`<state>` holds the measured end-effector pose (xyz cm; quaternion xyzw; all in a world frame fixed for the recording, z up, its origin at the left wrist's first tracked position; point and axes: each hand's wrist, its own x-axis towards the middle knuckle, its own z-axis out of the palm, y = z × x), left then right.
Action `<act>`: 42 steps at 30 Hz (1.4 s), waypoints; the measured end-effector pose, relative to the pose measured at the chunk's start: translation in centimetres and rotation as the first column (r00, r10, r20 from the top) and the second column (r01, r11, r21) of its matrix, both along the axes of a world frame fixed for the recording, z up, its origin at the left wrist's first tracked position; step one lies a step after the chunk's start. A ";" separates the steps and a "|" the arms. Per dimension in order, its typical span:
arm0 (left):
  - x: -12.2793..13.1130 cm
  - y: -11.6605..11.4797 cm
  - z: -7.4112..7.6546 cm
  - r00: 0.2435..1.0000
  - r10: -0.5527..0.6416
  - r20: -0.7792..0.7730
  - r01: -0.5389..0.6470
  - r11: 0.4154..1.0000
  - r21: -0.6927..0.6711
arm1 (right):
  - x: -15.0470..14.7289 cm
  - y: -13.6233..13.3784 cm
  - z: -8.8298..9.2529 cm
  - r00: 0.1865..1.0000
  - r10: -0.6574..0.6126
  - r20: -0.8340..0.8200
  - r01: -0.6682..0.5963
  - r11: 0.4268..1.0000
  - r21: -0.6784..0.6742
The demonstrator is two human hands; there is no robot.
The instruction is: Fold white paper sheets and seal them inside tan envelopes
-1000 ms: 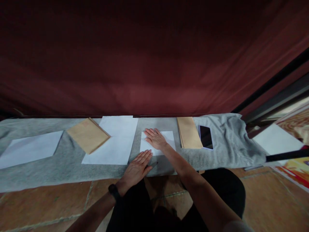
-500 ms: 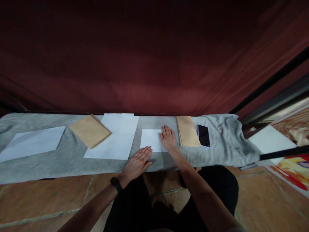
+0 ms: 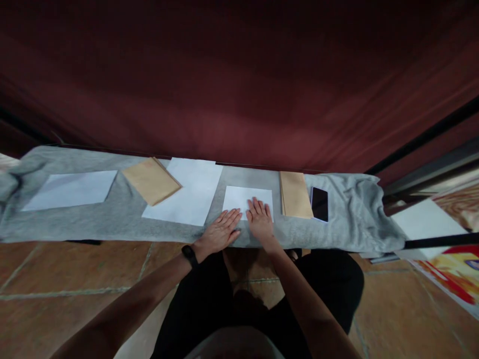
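Observation:
A small folded white paper (image 3: 243, 196) lies on a grey cloth (image 3: 119, 222) spread on the floor. My left hand (image 3: 220, 232) lies flat, fingers stretched out, at the paper's near left corner. My right hand (image 3: 260, 220) rests flat on the paper's near edge, fingers spread. Both hands sit side by side and hold nothing.
A larger white sheet (image 3: 189, 192) with a brown envelope (image 3: 151, 180) on its corner lies to the left, another white sheet (image 3: 71, 189) farther left. A stack of brown envelopes (image 3: 295, 194) and a dark phone (image 3: 319, 204) lie right. A dark red curtain (image 3: 239, 85) hangs behind.
My right hand slid from the paper's far side to its near edge. My left hand moved up beside it. The view tilted down and shifted.

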<state>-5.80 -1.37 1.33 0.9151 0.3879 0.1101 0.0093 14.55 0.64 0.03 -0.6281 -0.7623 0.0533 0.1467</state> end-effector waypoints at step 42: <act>2.1 3.4 -0.8 0.914 0.404 0.043 -0.399 0.913 -0.087 | 1.8 -2.7 -1.3 0.966 -0.260 0.004 0.253 0.943 0.216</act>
